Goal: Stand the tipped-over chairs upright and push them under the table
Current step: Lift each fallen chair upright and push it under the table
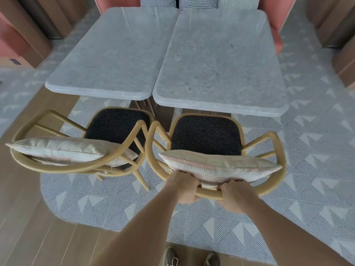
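Both hands, left hand [187, 189] and right hand [235, 194], are closed around the back rail of the right chair [206, 135], upright at the right table [221, 60] edge. Left chair [115, 125] stands upright beside it, near the left table [115, 52].

Both hands [187, 187] [235, 194] clenched, arms outstretched

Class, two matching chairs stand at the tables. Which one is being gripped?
The right chair: the left hand and right hand clasp its back rail. The left chair stands untouched.
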Tool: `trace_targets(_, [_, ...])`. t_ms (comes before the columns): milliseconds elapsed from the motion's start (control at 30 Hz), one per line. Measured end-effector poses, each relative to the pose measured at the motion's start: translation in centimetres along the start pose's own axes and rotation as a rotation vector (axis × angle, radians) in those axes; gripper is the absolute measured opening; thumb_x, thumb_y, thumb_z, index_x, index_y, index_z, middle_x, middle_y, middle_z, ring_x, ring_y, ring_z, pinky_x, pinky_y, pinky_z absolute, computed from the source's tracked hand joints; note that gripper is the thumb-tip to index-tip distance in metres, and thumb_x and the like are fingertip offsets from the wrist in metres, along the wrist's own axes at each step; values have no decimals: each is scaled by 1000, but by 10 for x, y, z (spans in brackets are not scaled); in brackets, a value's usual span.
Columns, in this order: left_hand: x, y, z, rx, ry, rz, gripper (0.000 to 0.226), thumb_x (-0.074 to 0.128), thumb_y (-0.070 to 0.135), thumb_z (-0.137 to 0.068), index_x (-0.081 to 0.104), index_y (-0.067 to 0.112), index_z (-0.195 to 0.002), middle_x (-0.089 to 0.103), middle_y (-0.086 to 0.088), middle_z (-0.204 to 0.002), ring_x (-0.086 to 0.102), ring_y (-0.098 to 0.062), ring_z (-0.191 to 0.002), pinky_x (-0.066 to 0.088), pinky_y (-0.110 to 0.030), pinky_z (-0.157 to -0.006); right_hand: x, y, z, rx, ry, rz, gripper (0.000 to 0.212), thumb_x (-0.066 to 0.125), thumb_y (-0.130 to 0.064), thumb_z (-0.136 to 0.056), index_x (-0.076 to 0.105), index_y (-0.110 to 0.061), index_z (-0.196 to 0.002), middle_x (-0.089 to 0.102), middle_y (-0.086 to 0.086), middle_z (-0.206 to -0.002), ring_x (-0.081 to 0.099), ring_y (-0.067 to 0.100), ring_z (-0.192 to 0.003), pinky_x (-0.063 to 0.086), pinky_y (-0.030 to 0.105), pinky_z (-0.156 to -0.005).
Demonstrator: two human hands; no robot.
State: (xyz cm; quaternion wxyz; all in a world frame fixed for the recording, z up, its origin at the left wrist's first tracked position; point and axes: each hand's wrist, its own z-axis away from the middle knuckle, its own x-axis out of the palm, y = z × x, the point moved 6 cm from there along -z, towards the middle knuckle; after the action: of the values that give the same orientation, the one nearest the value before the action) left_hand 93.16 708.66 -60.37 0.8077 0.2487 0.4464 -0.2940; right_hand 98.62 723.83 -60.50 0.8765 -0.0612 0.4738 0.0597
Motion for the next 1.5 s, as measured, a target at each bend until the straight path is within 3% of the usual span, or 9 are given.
trace_targets(633, [4, 2, -2, 49, 78, -24, 39, 60, 61, -90, 76, 31, -109, 74, 10, -83, 69, -17, -80, 61, -37, -83, 6, 5, 3, 20, 63, 19, 32, 48, -45, -93, 73, -27, -100, 61, -8, -71, 61, 21, -62, 55, 33, -64])
trace_targets(800, [-10, -6, 24, 18, 208, 374, 52, 55, 75, -90, 67, 38, -124, 71, 21, -114, 67, -7, -104, 57, -43, -101, -9, 0, 21, -36, 86, -215, 62, 49, -78, -91, 68, -31, -126, 75, -1, -106, 73, 18, -87, 63, 36, -78])
trace_targets(900, [-57, -29, 68, -156, 490, 981, 67, 39, 81, -91, 64, 35, -133, 67, 24, -116, 65, -10, -114, 51, -55, -109, -74, -11, 48, -93, 320, -784, 65, 56, -78, -86, 70, -32, -129, 75, -8, -120, 73, 9, -102, 60, 43, -95])
trace_targets(1000, [-128, -50, 127, -136, 852, 1326, 62, 33, 71, -98, 62, 34, -138, 67, 27, -129, 64, -14, -128, 47, -51, -114, -163, -19, 85, -197, 693, -1149, 47, 54, -76, -89, 62, -51, -127, 74, -22, -119, 68, -2, -116, 53, 28, -104])
trace_targets(1067, [-177, -62, 176, -58, 1039, 1389, 56, 32, 69, -103, 58, 38, -142, 65, 13, -141, 60, -12, -135, 44, -45, -116, -223, -32, 115, -343, 907, -1249, 46, 49, -75, -96, 57, -53, -135, 71, -17, -132, 64, 8, -129, 49, 24, -108])
trace_targets(1167, [-227, -67, 250, 81, 1254, 1331, 59, 35, 75, -102, 54, 39, -144, 58, 2, -151, 53, -23, -143, 42, -44, -116, -283, -53, 155, -584, 1120, -1239, 61, 44, -67, -103, 50, -28, -150, 60, -1, -150, 55, 24, -142, 42, 39, -118])
trace_targets(1267, [-246, -64, 292, 116, 1305, 1220, 46, 29, 52, -111, 50, 33, -147, 55, -1, -154, 50, -27, -145, 39, -55, -120, -308, -74, 173, -638, 1141, -1242, 71, 43, -69, -103, 46, -18, -153, 54, 5, -155, 49, 26, -147, 36, 48, -123])
trace_targets(1367, [-266, -58, 317, 202, 1368, 1171, 61, 36, 75, -101, 46, 37, -149, 52, -3, -156, 49, -28, -146, 39, -49, -120, -320, -91, 193, -676, 1191, -1230, 70, 42, -73, -101, 43, -27, -154, 52, 5, -158, 45, 26, -150, 34, 44, -125])
trace_targets(1500, [-287, -49, 328, 324, 1345, 1120, 75, 42, 84, -93, 44, 34, -149, 49, -7, -158, 49, -29, -146, 39, -53, -120, -333, -102, 220, -663, 1235, -1224, 80, 46, -75, -98, 41, -17, -153, 51, 10, -157, 47, 25, -149, 35, 39, -124])
